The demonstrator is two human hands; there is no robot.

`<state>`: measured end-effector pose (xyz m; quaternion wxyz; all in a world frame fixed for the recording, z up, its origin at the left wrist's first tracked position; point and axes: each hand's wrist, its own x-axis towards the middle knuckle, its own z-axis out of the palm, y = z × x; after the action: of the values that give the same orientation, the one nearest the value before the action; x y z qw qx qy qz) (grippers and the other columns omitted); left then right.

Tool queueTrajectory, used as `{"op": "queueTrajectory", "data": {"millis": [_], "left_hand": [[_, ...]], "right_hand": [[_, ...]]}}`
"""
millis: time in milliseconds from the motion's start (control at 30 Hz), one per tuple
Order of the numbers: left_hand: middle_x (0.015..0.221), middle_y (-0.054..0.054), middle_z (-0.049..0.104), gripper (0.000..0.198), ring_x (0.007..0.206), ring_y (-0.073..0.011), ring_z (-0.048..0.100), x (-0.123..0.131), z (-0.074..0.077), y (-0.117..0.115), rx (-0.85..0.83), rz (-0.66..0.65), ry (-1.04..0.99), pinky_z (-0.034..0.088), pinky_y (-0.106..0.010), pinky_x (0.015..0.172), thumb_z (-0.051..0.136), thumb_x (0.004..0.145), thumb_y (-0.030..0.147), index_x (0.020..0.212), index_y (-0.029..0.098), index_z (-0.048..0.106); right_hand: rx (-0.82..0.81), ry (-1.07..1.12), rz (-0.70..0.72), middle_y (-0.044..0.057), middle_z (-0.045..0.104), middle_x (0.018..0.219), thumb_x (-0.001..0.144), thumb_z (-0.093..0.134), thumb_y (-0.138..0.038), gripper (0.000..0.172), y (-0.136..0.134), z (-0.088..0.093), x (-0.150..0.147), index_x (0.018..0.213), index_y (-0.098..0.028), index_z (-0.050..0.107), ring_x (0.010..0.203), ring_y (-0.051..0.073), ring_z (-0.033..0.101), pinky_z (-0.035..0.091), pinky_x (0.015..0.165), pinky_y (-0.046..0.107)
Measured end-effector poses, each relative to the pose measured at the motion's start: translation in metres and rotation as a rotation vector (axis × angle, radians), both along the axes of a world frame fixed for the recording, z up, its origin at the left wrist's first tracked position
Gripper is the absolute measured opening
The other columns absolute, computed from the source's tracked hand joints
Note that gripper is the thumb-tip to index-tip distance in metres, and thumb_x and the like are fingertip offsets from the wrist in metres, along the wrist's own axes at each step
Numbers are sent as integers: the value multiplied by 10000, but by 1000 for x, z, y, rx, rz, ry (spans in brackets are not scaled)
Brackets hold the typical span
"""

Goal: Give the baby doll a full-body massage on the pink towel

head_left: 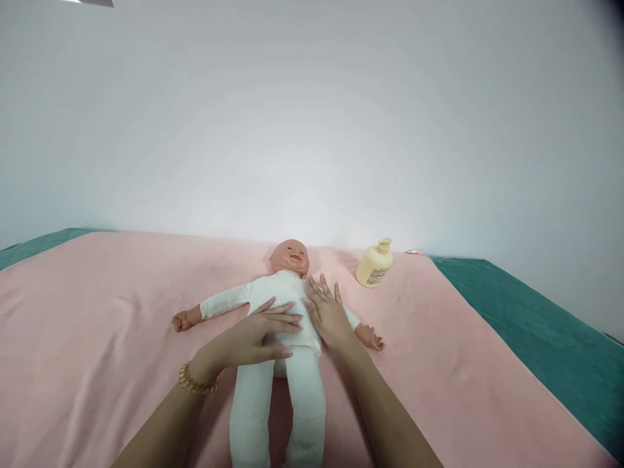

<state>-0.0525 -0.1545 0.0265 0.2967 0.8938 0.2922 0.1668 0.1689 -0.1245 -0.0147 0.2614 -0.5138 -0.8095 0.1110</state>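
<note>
Pink cloth point(453, 364) spreads under the doll point(299, 335), rumpled to the doll's left, with green covering point(526, 331) showing farther out on both sides of it. Beyond the doll's head rises a pale, plain wall point(312, 130). The doll lies on its back in white, arms spread. To the right of its head stands a yellow pump bottle point(374, 266), its print too small for me to read. The person's left hand point(258, 330), a coiled band point(197, 383) at its wrist, lies with loose, extended fingers across the doll's torso; the right hand point(329, 318), fingers splayed, grasping nothing, rests along the torso's right side, partly hiding the doll's arm there.
</note>
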Motion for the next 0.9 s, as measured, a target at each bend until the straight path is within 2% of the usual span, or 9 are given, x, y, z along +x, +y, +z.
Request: {"op": "queueTrajectory", "data": {"millis": [167,300,467,533,567,667,733,800,900], "left_hand": [[1502,-10,388,450,1448,-237,210,-1,-8,8,53,91,70,39,-531,1175,425,941,487,1357,338,507],[1533,-22,335,473,1452,-221,202,-1,-14,14,154,206,135,79,-518,1172,348,968,477,1408,327,439],[1549,-38,304,516,1453,-229,193,-2,-25,20,245,346,188,115,-521,1164,325,964,506,1441,318,383],[1548,-49,302,522,1451,-238,201,-2,-30,22,269,435,200,132,-537,1157,299,971,496,1451,301,369],[1545,-55,307,523,1447,-242,214,-2,-32,22,282,481,202,138,-546,1153,284,977,483,1457,292,358],[1520,-73,351,523,1422,-252,285,-3,-39,23,311,599,202,155,-558,1146,255,984,434,1470,259,339],[1493,-85,398,517,1401,-268,329,-4,-42,25,332,665,207,176,-558,1141,258,980,390,1457,224,369],[1456,-96,451,505,1381,-287,364,-4,-45,27,362,734,217,195,-559,1137,262,971,344,1422,190,427],[1400,-115,520,491,1359,-297,398,-5,-46,29,382,808,233,210,-549,1138,255,962,300,1363,149,496]], "right_hand": [[49,154,-27,71,337,1519,1005,193,-448,556,1,0,1,1471,-185,347,1465,242,134,107,1177,560],[49,268,-55,73,354,1515,1003,194,-472,566,2,-3,2,1470,-193,348,1468,230,119,135,1177,553],[-24,401,-46,56,246,1562,973,285,-547,610,-1,-1,0,1491,-226,298,1474,224,44,75,1186,542],[-132,580,46,40,182,1580,957,327,-574,634,-6,6,-2,1503,-258,257,1471,220,82,118,1189,510],[-195,695,125,37,200,1577,954,330,-581,626,-9,10,-3,1498,-277,267,1461,223,156,175,1182,496],[-348,916,379,50,501,1423,963,291,-584,541,-19,24,-4,1329,-284,552,1355,241,418,341,1116,471],[-414,855,510,56,687,1185,959,337,-573,518,-23,32,-3,1051,-252,733,1312,254,475,366,1095,472],[-477,716,623,49,746,1016,944,429,-536,456,-26,37,-2,877,-242,770,1318,253,467,341,1110,477],[-509,582,704,29,733,1065,912,523,-488,328,-29,40,-5,973,-264,754,1346,237,430,271,1146,492]]}}
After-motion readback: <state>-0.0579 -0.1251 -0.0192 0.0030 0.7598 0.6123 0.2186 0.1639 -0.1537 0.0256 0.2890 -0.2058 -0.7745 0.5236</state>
